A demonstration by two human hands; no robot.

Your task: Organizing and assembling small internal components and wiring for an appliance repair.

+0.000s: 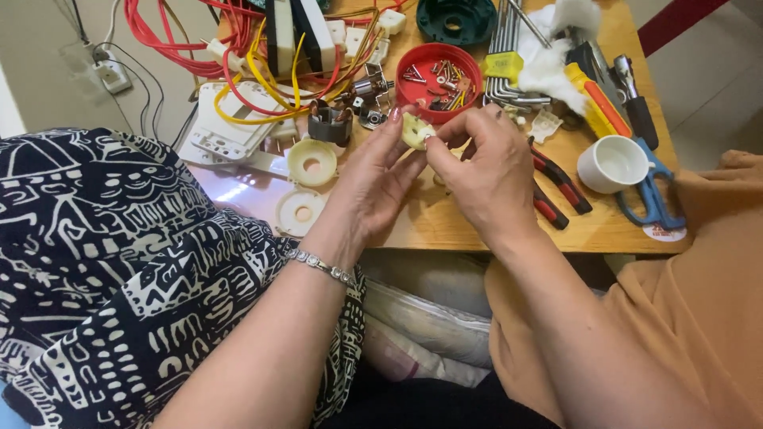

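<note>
The wooden table (445, 226) carries everything, and places here are told from the red lid (438, 82) that lies on its far middle, filled with screws and small metal bits. Left of the red lid sprawls a tangle of red and yellow wires (238, 63), with a white plastic housing (230, 123) beneath it and two cream round discs (308, 183) nearer the table's front edge. Right of the lid lie a set of hex keys (509, 71), a wad of white cotton (548, 56), a yellow-handled screwdriver (592, 99), a white cup (612, 164) and blue-handled scissors (652, 195); red-handled pliers (556, 187) lie below and right of it. Behind the lid sits a dark green round part (455, 17). Just in front of the lid, above the table, the left hand (373, 179) and right hand (485, 171) meet: both pinch a small cream plastic piece (416, 131) between fingertips, the left from its left side, the right from its right side with the fingers curled close. A beaded bracelet (320, 265) circles the left wrist.
</note>
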